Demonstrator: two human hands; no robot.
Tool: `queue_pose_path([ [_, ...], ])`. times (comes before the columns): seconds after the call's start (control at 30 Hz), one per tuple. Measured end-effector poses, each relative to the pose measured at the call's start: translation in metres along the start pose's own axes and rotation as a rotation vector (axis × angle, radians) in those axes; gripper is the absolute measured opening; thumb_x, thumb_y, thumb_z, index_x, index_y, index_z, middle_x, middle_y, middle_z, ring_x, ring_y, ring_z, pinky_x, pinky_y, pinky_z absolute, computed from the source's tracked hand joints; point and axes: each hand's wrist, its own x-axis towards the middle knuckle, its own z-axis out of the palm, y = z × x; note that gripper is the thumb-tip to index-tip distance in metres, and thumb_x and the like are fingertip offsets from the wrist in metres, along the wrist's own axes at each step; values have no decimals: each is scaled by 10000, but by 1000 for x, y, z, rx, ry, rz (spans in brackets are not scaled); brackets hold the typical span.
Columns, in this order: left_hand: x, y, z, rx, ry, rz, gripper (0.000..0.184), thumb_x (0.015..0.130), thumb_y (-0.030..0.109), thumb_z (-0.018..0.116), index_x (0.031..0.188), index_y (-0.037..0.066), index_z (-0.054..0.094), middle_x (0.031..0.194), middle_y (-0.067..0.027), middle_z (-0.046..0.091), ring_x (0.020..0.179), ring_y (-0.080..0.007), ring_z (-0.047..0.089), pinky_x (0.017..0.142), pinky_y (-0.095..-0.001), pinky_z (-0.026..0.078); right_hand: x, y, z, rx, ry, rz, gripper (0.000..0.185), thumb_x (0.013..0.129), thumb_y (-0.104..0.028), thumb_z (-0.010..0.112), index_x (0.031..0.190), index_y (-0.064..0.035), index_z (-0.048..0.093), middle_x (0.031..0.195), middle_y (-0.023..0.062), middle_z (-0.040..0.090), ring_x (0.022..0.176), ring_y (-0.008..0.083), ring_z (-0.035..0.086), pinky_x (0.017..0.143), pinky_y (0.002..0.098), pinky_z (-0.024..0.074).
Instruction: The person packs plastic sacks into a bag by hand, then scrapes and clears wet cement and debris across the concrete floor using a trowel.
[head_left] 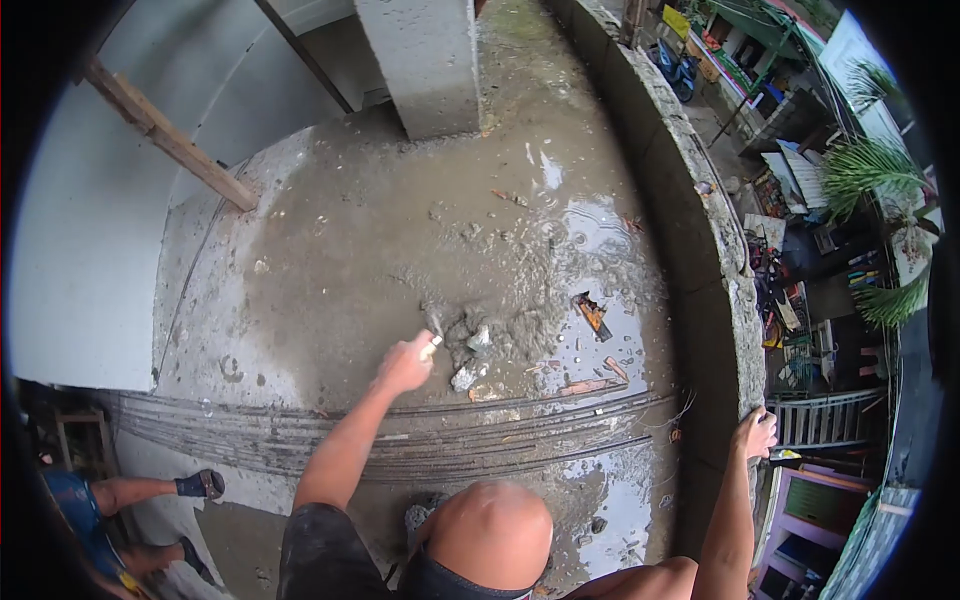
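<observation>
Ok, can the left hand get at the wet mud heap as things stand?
Looks like yes: the left hand is right beside the wet mud heap, gripping a pale-handled tool, and nothing visible blocks the way.

Upper left: timber (170,140) brown, panel (85,255) pale grey. Centre: tool handle (432,347) off-white, mortar (520,335) grey. Lower centre: rods (530,430) dark, parallel-striped. Right: palm fronds (872,170) green.

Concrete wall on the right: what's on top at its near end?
The right hand is curled over the top edge of the concrete wall. The surface beneath the hand is covered and can't be seen.
</observation>
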Motion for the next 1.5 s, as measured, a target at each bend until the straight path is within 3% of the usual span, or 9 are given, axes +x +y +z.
queue_pose_path([
  [0.13, 96, -33, -34, -108, 514, -242, 310, 858, 247, 581, 1088, 87, 450, 927, -262, 623, 886, -462, 588, 753, -529, 461, -7, -6, -9, 6, 24, -14, 429, 894, -487, 366, 1072, -157, 573, 1111, 87, 595, 1085, 322, 493, 875, 538, 362],
  [0.23, 196, -63, -44, -520, 415, -545, 502, 761, 126, 541, 1241, 39, 419, 1090, -271, 598, 1035, -412, 575, 869, -466, 463, -5, -5, -6, 19, 29, -14, 424, 899, -492, 366, 1053, -160, 580, 1111, 82, 596, 1095, 327, 489, 878, 544, 360],
  [0.47, 176, 27, -9, 60, 121, -39, 460, 770, 127, 578, 1206, 93, 433, 1033, -262, 611, 988, -421, 583, 849, -495, 463, -4, -1, -2, 3, 21, -24, 438, 903, -508, 365, 1072, -165, 580, 1121, 74, 600, 1106, 330, 482, 894, 553, 344],
  [0.77, 51, -35, -48, 319, -160, 329, 448, 767, 103, 561, 1196, 109, 433, 929, -271, 614, 910, -442, 578, 756, -524, 458, -3, -3, -5, 1, 11, -23, 448, 897, -506, 362, 1082, -161, 580, 1144, 86, 595, 1113, 332, 483, 889, 562, 350],
  [0.93, 43, -87, -40, 60, 381, -400, 417, 790, 118, 570, 1156, 53, 381, 967, -270, 613, 913, -460, 585, 780, -527, 462, -2, -3, -2, -7, 9, -8, 451, 895, -508, 361, 1089, -163, 577, 1152, 88, 593, 1111, 334, 485, 889, 561, 351],
  [1.27, -55, 30, 57, -143, 30, -69, 431, 805, 127, 560, 1185, 44, 373, 961, -318, 590, 904, -494, 559, 761, -540, 455, -4, -6, -7, 28, -12, 11, 474, 880, -507, 349, 1111, -164, 582, 1182, 86, 583, 1156, 331, 457, 924, 561, 318],
  [1.4, -87, 12, 83, -407, 350, -403, 418, 850, 113, 536, 1195, -16, 338, 906, -305, 594, 830, -470, 591, 731, -518, 455, -5, -6, -9, 38, -12, 10, 462, 883, -473, 340, 1121, -155, 577, 1192, 90, 577, 1147, 340, 462, 929, 557, 319],
  [1.47, -94, 53, 62, -652, 165, -730, 484, 840, 130, 542, 1183, -91, 283, 918, -335, 577, 857, -476, 582, 762, -511, 459, -6, -7, -9, 51, -1, 10, 456, 883, -464, 339, 1116, -153, 577, 1174, 96, 584, 1139, 339, 467, 921, 557, 324],
  [1.5, -97, 44, 91, -436, 167, -597, 518, 833, 145, 547, 1181, -113, 261, 918, -345, 573, 870, -478, 577, 776, -505, 460, -8, -8, -12, 47, 3, -1, 447, 883, -456, 347, 1108, -147, 579, 1155, 102, 589, 1133, 337, 471, 910, 551, 331],
])
